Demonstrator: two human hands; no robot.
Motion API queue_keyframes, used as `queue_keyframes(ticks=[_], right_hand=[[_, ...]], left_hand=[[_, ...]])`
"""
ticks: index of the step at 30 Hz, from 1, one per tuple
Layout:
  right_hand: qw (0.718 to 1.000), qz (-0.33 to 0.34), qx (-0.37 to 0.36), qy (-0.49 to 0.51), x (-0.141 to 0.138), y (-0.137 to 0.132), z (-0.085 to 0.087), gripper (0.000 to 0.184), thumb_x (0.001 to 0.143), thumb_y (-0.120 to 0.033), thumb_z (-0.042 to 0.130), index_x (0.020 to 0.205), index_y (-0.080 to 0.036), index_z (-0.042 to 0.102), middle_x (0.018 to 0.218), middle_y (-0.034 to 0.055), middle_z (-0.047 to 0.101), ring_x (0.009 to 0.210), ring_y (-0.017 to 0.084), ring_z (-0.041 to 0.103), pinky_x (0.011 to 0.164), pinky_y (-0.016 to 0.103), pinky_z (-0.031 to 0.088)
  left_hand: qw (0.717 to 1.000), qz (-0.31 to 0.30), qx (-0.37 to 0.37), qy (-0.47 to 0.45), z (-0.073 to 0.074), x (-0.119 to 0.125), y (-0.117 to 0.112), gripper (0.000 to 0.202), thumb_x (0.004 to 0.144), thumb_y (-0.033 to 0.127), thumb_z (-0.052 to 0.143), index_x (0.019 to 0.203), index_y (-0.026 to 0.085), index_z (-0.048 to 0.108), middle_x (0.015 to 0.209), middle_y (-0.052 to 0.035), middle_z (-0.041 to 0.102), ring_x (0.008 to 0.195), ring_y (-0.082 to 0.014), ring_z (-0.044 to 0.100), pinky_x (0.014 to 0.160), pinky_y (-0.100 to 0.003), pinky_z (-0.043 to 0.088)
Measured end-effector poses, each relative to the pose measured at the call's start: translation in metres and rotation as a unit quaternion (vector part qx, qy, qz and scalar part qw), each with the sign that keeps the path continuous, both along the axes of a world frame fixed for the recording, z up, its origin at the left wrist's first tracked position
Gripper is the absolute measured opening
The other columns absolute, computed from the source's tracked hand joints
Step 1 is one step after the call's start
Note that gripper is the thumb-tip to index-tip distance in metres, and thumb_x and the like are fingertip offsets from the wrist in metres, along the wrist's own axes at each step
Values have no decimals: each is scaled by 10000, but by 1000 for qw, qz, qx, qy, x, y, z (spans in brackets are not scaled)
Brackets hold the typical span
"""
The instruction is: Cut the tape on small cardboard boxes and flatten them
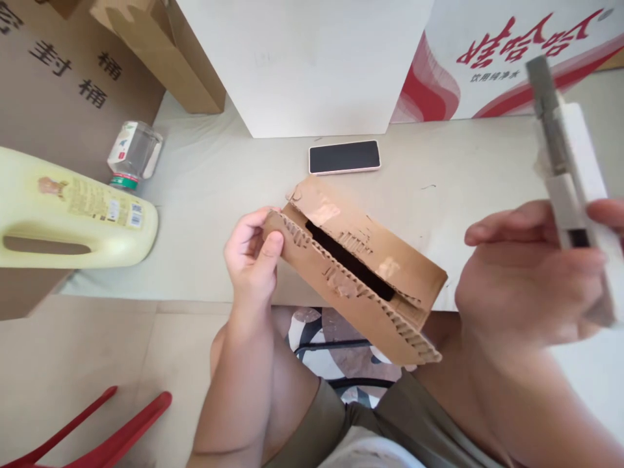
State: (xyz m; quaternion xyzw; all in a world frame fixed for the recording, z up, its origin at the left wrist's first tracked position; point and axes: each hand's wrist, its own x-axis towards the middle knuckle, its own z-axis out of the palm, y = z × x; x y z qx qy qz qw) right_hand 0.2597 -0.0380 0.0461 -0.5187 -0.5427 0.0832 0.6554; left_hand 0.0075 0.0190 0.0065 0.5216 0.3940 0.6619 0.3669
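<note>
My left hand (256, 253) pinches the upper left corner of a brown cardboard box (361, 260), thumb on the near face and fingers behind. The box is tilted, with a dark gap along its top between ragged, corrugated edges; patches of tape cling to its faces. Raised at the right, my right hand (531, 273) grips a white tool with a grey metal strip (587, 169), which looks like a stapler, its metal end pointing up and away. Motion blur softens the tool and the fingers round it. The tool and the box are apart.
A phone (344, 157) lies beyond the box on the cloth-covered surface. Behind it stand a white carton (312, 71) and a red-and-white carton (439, 78). On the left are a yellow jug (82, 214), a clear bottle (134, 153), cardboard boxes (195, 78) and red bars (127, 429).
</note>
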Motion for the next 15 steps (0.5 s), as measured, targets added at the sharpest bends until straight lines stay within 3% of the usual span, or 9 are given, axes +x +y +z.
queue_keyframes(ticks=[1, 2, 4, 7, 9, 12, 15], right_hand=[[998, -39, 48, -2, 5, 7, -1, 276, 961, -550, 558, 1121, -329, 588, 840, 5, 505, 674, 193, 570, 652, 408, 514], [997, -64, 48, -15, 11, 13, -4, 213, 949, -459, 596, 1091, -301, 608, 841, 6, 531, 693, 189, 584, 683, 403, 518], [992, -76, -63, -76, 24, 24, -15, 238, 924, -350, 593, 1144, -262, 613, 910, 33, 595, 803, 213, 631, 792, 438, 542], [946, -75, -264, -170, 40, 35, -39, 445, 862, -355, 610, 1280, -203, 591, 1073, 120, 635, 1009, 300, 648, 937, 532, 538], [909, -71, -345, -224, 46, 38, -55, 530, 848, -377, 616, 1329, -156, 598, 1099, 169, 630, 1082, 349, 633, 966, 551, 530], [862, -57, -415, -286, 47, 38, -71, 567, 877, -379, 577, 1367, -97, 619, 1070, 214, 620, 1109, 398, 617, 964, 569, 525], [844, -42, -433, -314, 43, 36, -76, 542, 881, -402, 582, 1336, -120, 666, 1126, 248, 603, 1130, 447, 593, 943, 624, 509]], left_hand=[[1000, 1, -9, -11, 1, -2, 1, 346, 787, 498, 848, 958, 210, 760, 998, -47, 748, 831, -132, 691, 733, -233, 547], [1000, 5, -14, -26, 3, -2, 2, 350, 773, 509, 856, 923, 211, 752, 974, -41, 748, 825, -131, 688, 748, -241, 550], [998, 22, -18, -57, 7, -3, 4, 366, 743, 526, 876, 857, 212, 724, 886, -18, 725, 855, -140, 689, 847, -274, 557], [991, 41, -23, -126, 14, -3, 9, 382, 683, 494, 929, 811, 220, 695, 810, 17, 684, 962, -165, 702, 991, -321, 535], [980, 40, -34, -194, 17, -5, 12, 361, 654, 428, 958, 820, 236, 701, 812, 38, 696, 981, -161, 701, 963, -316, 547], [969, 30, -66, -236, 15, -13, 15, 268, 748, 414, 888, 913, 273, 731, 941, 36, 753, 1024, -177, 682, 848, -322, 569], [973, 6, -103, -205, 8, -24, 18, 169, 870, 446, 741, 942, 293, 732, 1155, 33, 763, 1220, -231, 627, 821, -337, 565]])
